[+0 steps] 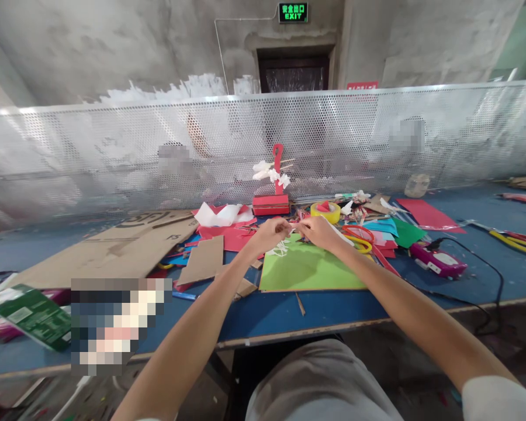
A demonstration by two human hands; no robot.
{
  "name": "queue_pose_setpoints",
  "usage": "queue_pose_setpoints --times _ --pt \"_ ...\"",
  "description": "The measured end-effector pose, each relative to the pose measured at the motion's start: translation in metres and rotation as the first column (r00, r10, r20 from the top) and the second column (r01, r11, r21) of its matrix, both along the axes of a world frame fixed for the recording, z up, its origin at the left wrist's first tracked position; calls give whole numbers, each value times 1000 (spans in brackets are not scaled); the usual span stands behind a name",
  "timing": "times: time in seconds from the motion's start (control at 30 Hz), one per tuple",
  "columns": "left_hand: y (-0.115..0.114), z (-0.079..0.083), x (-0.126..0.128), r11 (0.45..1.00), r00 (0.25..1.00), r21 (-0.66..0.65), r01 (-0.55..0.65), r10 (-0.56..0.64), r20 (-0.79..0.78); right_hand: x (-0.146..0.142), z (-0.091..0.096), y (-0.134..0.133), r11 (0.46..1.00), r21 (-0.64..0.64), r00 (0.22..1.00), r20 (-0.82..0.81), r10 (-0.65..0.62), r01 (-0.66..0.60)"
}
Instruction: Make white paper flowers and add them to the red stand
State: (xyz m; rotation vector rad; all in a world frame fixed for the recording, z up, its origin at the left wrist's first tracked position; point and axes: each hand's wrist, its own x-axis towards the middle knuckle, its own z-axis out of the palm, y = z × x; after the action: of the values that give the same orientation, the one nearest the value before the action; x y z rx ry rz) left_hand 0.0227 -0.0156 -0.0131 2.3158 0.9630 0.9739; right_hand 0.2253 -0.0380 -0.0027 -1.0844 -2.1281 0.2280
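My left hand (269, 234) and my right hand (321, 231) are held close together over the top edge of a lime-green sheet (318, 272). The fingers of both are pinched, with a small pale piece between them that is too small to name. Thin white curled strips (281, 249) lie on the sheet just below my left hand. Behind my hands stands a red box with an upright (270, 204), and white crumpled flowers on sticks (274, 174) are fixed to it. A yellow tape roll (325, 213) lies beyond my right hand.
Large cardboard (114, 245) covers the left of the blue table (263, 321). A smaller cardboard piece (203, 260) and red paper (228, 238) lie nearer. At right are a purple device with a cable (438, 260) and yellow-handled pliers (508, 237). A perforated metal screen (228, 146) stands behind.
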Motion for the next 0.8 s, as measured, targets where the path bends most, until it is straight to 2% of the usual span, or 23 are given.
queue_pose_setpoints --times 0.1,0.23,0.37,0.8 --pt "-1 1 0 1000 1000 16 -8 8 -23 1 1 -2 998 -41 999 -16 42 -43" --pt "1 1 -1 999 999 5 -35 35 -3 0 3 -5 993 16 992 -56 114 -113" --pt "3 1 -1 999 999 -1 -34 34 27 -1 1 -4 992 52 990 -76 122 -118" --pt "0 2 -2 999 999 -52 -11 13 35 -2 2 -5 990 41 988 -69 140 -137"
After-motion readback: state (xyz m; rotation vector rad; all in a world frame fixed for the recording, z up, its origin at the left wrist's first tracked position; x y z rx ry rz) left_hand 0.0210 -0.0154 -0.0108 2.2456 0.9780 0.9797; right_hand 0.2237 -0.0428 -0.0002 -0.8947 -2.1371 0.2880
